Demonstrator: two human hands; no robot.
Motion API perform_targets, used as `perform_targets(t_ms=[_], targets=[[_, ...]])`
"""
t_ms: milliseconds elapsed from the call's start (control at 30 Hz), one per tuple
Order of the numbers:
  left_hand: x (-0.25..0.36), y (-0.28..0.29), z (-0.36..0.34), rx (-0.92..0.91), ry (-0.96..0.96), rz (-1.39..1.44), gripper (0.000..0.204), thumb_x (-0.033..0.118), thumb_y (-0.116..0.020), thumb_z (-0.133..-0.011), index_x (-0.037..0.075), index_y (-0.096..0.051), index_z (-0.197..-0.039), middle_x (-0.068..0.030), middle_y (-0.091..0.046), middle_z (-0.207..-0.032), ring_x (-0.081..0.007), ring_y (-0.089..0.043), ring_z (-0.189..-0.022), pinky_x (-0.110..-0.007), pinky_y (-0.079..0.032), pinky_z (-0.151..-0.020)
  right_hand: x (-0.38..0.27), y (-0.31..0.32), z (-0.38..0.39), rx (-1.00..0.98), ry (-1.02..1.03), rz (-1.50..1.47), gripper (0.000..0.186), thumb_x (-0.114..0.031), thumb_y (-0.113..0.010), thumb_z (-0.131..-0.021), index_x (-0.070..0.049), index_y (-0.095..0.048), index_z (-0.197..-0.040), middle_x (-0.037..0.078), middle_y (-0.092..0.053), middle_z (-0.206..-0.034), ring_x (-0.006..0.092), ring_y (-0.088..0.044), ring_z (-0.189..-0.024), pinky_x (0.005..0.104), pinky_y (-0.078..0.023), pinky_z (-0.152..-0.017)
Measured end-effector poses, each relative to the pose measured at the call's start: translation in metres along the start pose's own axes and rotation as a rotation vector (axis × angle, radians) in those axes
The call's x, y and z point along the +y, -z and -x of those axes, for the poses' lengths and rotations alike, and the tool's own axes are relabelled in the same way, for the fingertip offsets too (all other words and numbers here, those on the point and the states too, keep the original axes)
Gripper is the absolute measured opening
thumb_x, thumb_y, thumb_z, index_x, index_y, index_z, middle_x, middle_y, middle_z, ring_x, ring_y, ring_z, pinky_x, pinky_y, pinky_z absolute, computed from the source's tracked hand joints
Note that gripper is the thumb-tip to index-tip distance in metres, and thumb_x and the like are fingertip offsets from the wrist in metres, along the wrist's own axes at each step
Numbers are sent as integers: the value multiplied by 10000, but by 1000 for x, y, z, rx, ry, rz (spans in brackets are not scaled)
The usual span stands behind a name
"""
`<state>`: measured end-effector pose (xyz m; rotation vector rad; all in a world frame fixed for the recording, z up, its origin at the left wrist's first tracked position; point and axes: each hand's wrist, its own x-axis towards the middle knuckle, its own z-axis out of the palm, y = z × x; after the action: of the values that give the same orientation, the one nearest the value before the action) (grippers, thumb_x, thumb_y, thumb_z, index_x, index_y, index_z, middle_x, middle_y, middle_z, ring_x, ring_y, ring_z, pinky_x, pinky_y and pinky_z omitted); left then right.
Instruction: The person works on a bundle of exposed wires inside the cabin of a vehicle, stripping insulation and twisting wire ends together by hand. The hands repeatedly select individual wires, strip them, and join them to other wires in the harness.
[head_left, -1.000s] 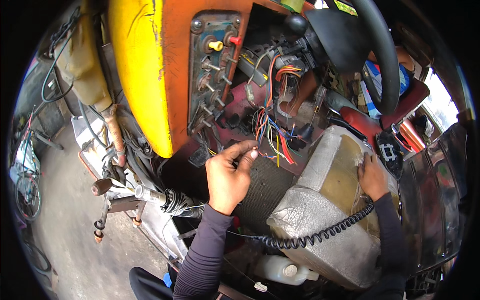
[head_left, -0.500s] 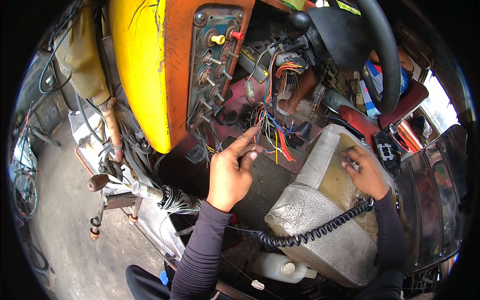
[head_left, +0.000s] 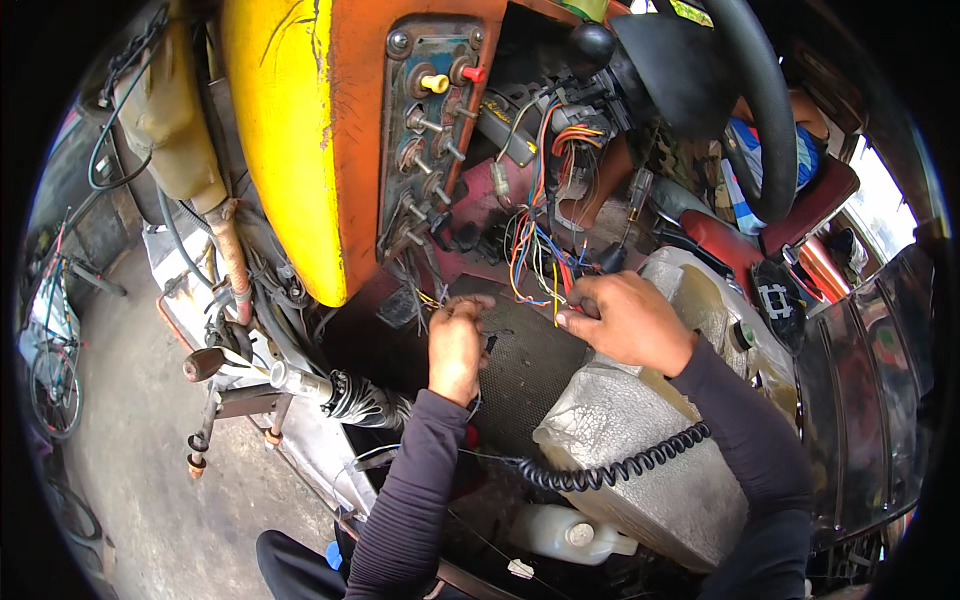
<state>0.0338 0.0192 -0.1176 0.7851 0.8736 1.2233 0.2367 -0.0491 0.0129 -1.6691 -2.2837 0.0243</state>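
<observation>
My left hand [head_left: 455, 350] is closed, fingertips curled beside the hanging wires at the foot of the switch panel [head_left: 425, 130]; what it pinches is too small to make out. My right hand [head_left: 635, 325] has thumb and forefinger bent around the red wires [head_left: 566, 275] in the loose multicoloured bundle [head_left: 525, 240]. Behind it lies a worn silvery padded block [head_left: 640, 460]. A black coiled cord [head_left: 610, 480] runs across the block to my right forearm.
A yellow-orange body panel [head_left: 290, 150] rises at left. A black steering wheel [head_left: 770, 150] is upper right, with a person's bare leg [head_left: 600, 180] behind the wires. A metal lever assembly [head_left: 300, 385], a white jug [head_left: 555, 530] and a bicycle [head_left: 55, 370] are also in view.
My right hand has moved left from the padded block to the wires. My left hand has shifted slightly right, and its raised forefinger has curled in.
</observation>
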Motion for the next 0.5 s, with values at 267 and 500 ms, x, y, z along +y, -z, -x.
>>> perform_targets(t_ms=[267, 500], targets=[[-29, -16, -5, -379, 224, 170, 171, 134, -653, -1092, 35, -703, -1223, 98, -489, -749, -2, -301, -496, -220, -258, -444, 20, -24, -10, -102, -280, -631, 235, -225, -749, -1011, 10, -758, -1016, 86, -707, -737, 207, -660, -594, 344, -539, -571], [-27, -25, 8, -507, 227, 347, 99, 166, -668, -1104, 69, -658, -1098, 113, -400, -706, -11, -298, -500, -219, -263, -454, 35, -29, 0, -273, -375, -989, 189, -192, -725, -1051, -18, -741, -978, -6, -682, -748, 59, -607, -563, 224, -457, -448]])
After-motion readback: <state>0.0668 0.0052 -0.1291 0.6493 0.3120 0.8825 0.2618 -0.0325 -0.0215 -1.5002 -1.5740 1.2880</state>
